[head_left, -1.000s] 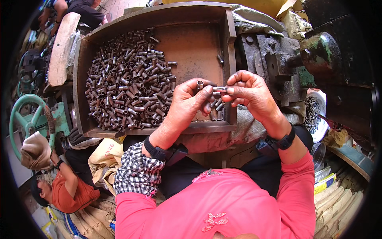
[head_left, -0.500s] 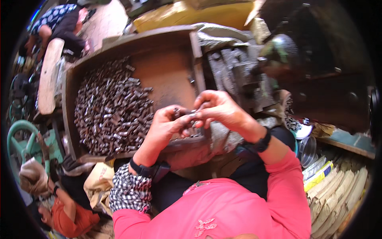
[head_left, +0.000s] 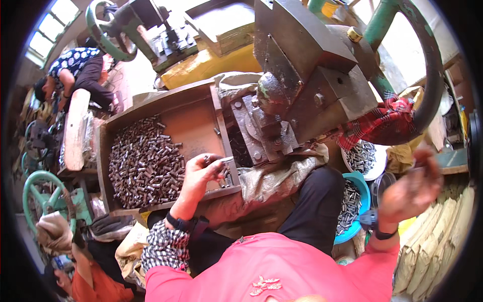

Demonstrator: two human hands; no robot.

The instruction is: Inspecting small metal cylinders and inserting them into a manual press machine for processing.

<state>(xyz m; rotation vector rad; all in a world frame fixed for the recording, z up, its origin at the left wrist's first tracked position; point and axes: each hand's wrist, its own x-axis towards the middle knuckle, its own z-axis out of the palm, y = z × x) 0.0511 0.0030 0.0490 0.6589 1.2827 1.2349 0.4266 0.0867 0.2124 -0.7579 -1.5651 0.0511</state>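
Note:
My left hand (head_left: 200, 177) is over the near right corner of a wooden tray (head_left: 221, 121), its thumb and forefinger pinching a small, shiny metal tube (head_left: 227, 159). Beneath and to the left, a large pile of short dark metal tubes (head_left: 146, 168) fills the left part of the tray. Far off to the right, my right hand (head_left: 412, 191) is raised below a big curved handwheel (head_left: 431, 75). Motion smears its fingers, so whether it holds anything is unclear. A dark steel press (head_left: 307, 65) stands beyond my knees, its metal die block (head_left: 251, 133) beside the tray.
By my right knee sit a blue basin (head_left: 363, 194) and a white basin (head_left: 381, 161), both with metal pieces. Red plaid cloth (head_left: 375, 123) wraps the wheel's lower part. Stacked sacks (head_left: 427, 246) lie at right. Two people (head_left: 95, 282) (head_left: 75, 65) are at the left, near and far.
My hands were together over the tray's near right edge. The right hand has moved far to the right, while the left stays by the tray. The view has shifted, revealing more of the press.

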